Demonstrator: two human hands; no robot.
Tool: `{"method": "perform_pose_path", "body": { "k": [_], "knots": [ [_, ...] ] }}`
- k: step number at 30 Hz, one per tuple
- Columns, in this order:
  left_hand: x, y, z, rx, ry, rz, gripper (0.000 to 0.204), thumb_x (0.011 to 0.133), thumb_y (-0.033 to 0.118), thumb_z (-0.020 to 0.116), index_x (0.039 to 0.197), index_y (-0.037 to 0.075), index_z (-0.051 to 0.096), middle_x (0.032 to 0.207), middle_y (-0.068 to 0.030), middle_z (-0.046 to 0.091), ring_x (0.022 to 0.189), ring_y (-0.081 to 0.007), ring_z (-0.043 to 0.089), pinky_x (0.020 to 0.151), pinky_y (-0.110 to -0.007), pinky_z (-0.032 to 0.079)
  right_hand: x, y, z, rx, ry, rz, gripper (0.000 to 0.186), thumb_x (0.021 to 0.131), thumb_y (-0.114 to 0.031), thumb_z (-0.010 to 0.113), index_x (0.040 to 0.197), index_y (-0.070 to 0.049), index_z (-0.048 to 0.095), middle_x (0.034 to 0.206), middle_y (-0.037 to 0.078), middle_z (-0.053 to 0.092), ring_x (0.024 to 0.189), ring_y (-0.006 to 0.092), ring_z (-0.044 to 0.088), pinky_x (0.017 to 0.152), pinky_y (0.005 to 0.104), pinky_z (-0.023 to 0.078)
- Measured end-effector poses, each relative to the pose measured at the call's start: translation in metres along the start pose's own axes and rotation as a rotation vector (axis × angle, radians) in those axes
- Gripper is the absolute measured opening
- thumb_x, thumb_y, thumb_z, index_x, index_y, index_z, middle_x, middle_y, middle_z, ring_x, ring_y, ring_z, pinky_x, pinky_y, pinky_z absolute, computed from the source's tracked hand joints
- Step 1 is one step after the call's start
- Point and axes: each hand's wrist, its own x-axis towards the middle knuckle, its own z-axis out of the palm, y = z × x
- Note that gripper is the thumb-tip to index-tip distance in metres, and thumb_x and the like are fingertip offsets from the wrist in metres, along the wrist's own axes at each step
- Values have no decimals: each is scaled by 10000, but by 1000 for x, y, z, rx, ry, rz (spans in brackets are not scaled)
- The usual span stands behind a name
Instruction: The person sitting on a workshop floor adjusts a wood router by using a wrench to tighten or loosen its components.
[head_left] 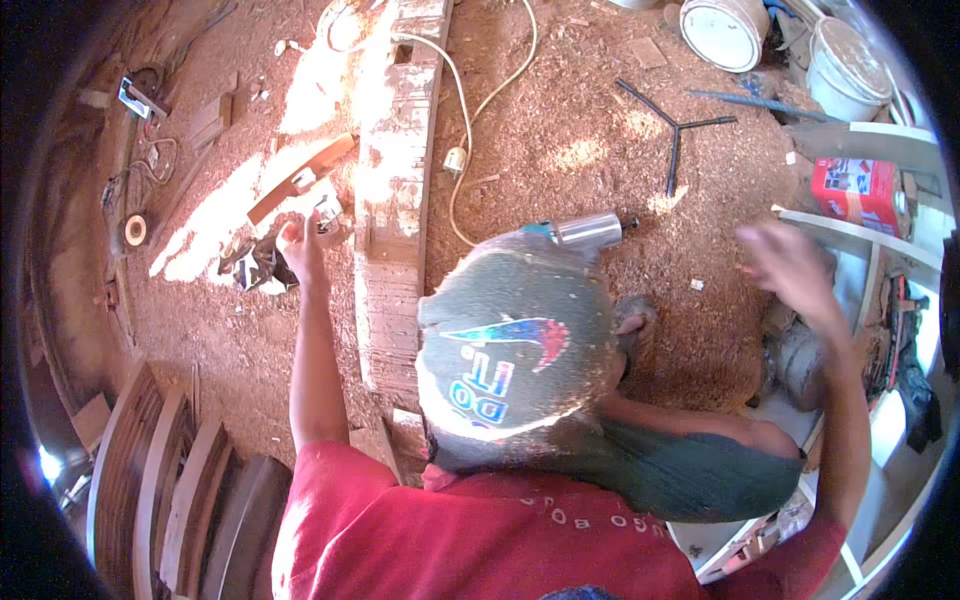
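My left hand (300, 250) is out over the sawdust at left, fingers curled with one digit raised. What it grips, if anything, is hard to see in the glare. Just beyond it lies a long wooden piece (300, 178) with an opening in its middle. A crumpled black-and-white bag (256, 266) sits beside the hand. My right hand (790, 265) is at right above the floor, smeared by motion, near a curved pale wooden strip (850, 232). In front of me, a silver cylindrical power tool (588, 232) with a teal part is partly hidden by my grey shorts (520, 340).
A thick worn beam (388, 240) runs away from me, with a pale cable and plug (455, 160) alongside. A black three-armed rod (676, 126) lies on the shavings. White buckets (722, 35) and a red can (856, 192) stand right. Curved wooden pieces (160, 480) stand lower left.
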Motion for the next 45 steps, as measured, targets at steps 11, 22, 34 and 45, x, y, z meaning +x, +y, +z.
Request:
{"method": "perform_pose_path", "body": {
  "k": [11, 22, 34, 45],
  "knots": [
    [60, -12, -1, -156, -753, -186, 675, 846, 542, 660, 1373, 141, 525, 1372, -77, 552, 1216, -255, 541, 981, -453, 496, 150, -87, 354, 1407, -172, 442, 923, 686, -868, 587, 1305, -184, 544, 1172, 76, 591, 1091, 228, 522, 893, 522, 411],
    [22, 161, 48, -850, -639, 38, 524, 920, 380, 647, 1257, -5, 535, 1121, -165, 670, 1055, -311, 657, 937, -418, 541, 135, -156, 294, 1453, 697, 208, 476, 766, -369, 772, 1027, -1, 622, 918, 114, 668, 691, 206, 655, 558, 364, 533],
    [-98, 302, 128, -1180, -758, 39, 402, 933, 327, 605, 1172, 12, 532, 1045, -177, 664, 991, -387, 673, 884, -535, 560, 70, -226, 179, 660, 457, -677, 637, 654, -291, 835, 1165, -8, 579, 988, 197, 680, 895, 324, 686, 805, 434, 542],
    [-127, 263, 123, -899, -686, 258, 403, 914, 213, 647, 1220, 2, 491, 968, -160, 678, 897, -297, 707, 746, -433, 612, 77, -223, 194, 584, 389, -687, 686, 668, -294, 851, 1198, 30, 561, 984, 209, 674, 896, 292, 683, 813, 422, 548]
  ]
}}
